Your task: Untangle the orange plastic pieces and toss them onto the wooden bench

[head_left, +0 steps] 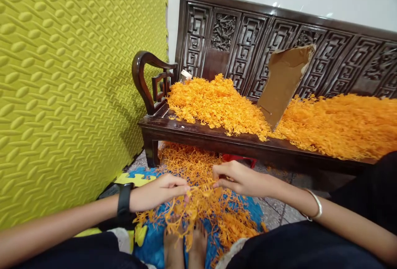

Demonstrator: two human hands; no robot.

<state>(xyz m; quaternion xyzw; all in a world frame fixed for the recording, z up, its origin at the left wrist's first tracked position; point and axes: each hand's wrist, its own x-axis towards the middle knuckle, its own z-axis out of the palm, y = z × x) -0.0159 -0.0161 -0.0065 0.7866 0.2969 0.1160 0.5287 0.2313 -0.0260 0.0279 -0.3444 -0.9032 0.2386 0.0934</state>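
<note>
A tangled clump of orange, stringy, branching pieces [197, 205], plastic by their look, hangs in front of me over my bare feet. My left hand [164, 191], with a dark band on the wrist, pinches the clump's left side between thumb and fingers. On the right, my right hand [240, 178], with a pale bangle on the wrist, has thumb and forefinger closed at the clump's upper right edge. What exactly lies between those fingertips is too small to make out. More loose orange pieces [189, 161] are heaped on the floor below and beyond my hands.
A dark carved wooden bench [204, 134] stands ahead, bearing a left orange pile [217, 101] and a right orange pile [347, 124]. A cardboard sheet [279, 83] stands between them. Yellow foam matting [77, 74] rises at left. A blue mat [151, 248] lies underfoot.
</note>
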